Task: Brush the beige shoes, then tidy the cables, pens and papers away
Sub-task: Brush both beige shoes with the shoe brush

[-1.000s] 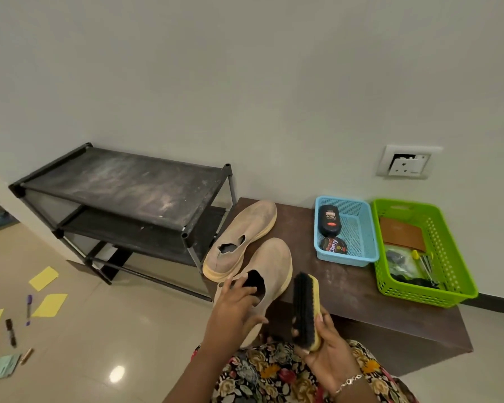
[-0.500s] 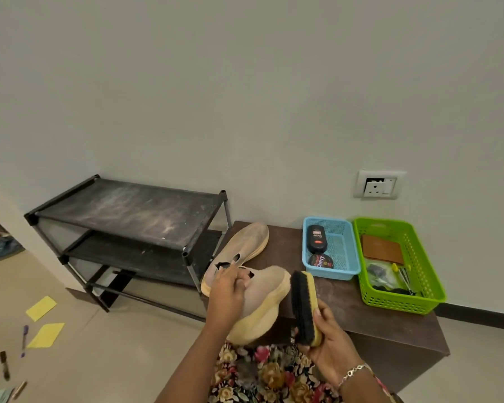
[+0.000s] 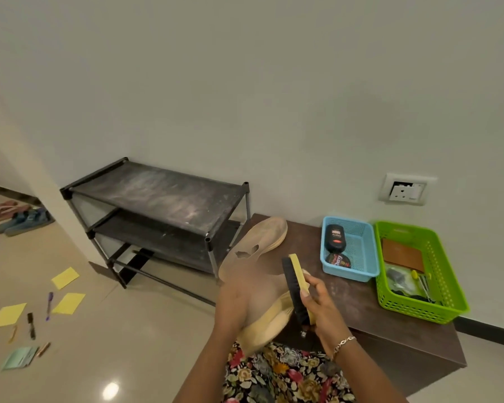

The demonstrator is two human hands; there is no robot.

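Your left hand (image 3: pixel 239 298) grasps the lifted beige shoe (image 3: pixel 269 322) by its upper, clear of the table, pale sole edge toward you; the hand is motion-blurred, so finger detail is unclear; your right hand (image 3: pixel 322 308) has its fingers clenched round the brush (image 3: pixel 293 283), yellow back at 3 o'clock, black bristles facing 9 o'clock at the shoe's side; touching or just beside, cannot tell; second beige shoe (image 3: pixel 259 242) lies on the brown table (image 3: pixel 361 309) at 12 o'clock of your hands, toe toward the wall; blue basket (image 3: pixel 346 275) at 2 o'clock holds a black bottle (image 3: pixel 335 237) and a polish tin (image 3: pixel 339 260); green basket (image 3: pixel 419 311) sits just beside it at 3 o'clock, contents too small to name; black shoe rack (image 3: pixel 157 196) at 10 o'clock; on the floor at 8 o'clock lie yellow papers (image 3: pixel 69 303), a purple pen (image 3: pixel 49 303) and a black pen (image 3: pixel 31 325), well apart from the table.
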